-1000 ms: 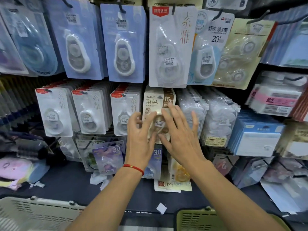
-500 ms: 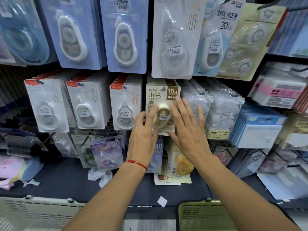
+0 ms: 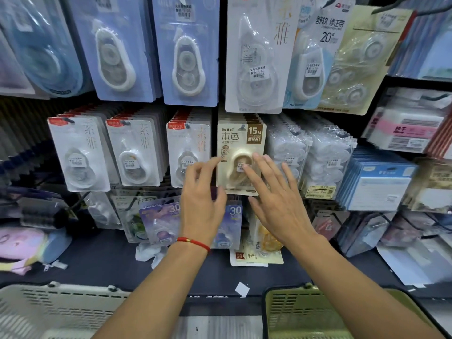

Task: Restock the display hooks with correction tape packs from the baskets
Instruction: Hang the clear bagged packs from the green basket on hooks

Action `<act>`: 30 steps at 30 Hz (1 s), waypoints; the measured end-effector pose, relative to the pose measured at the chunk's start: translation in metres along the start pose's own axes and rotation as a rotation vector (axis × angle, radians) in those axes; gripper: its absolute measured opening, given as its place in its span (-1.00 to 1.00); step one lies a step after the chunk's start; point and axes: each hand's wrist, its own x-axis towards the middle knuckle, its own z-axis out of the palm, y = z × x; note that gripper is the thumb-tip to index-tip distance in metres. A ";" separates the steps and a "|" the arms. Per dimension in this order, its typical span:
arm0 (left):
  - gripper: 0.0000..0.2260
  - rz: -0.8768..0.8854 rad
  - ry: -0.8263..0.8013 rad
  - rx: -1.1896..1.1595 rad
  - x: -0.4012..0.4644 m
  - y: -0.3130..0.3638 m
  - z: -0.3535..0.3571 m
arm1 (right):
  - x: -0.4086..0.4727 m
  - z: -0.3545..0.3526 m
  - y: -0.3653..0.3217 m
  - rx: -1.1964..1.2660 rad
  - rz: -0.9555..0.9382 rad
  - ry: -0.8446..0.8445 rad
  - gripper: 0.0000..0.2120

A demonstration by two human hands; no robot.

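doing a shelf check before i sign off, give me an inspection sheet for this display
surface: dark shelf below the hooks, with a loose white scrap near its front edge.
job's things: beige pack hangs at the front of its hook row; white packs fill the hooks to its left.
clutter: crumpled white wrapper and a few packs lying loose on the shelf.
grippers: left hand with fingers loosely bent at the beige pack's left edge; right hand with straight fingers on its front.
cables: nothing seen.
surroundings: white basket lower left, green basket lower right, blue boxes at right.
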 end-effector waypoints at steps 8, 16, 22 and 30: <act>-0.55 -0.111 0.042 0.076 0.022 -0.028 -0.031 | 0.038 0.001 -0.053 -0.063 -0.243 -0.036 -0.31; -0.45 -0.067 0.026 0.055 0.030 -0.054 -0.021 | 0.069 0.018 -0.049 -0.221 -0.267 -0.075 -0.19; -0.42 -0.063 -0.030 -0.027 0.022 -0.057 -0.020 | 0.050 0.010 -0.044 -0.189 -0.134 0.115 -0.26; -0.29 -0.118 -0.133 -0.102 0.025 -0.057 -0.017 | 0.040 0.001 -0.022 -0.108 0.006 -0.029 -0.15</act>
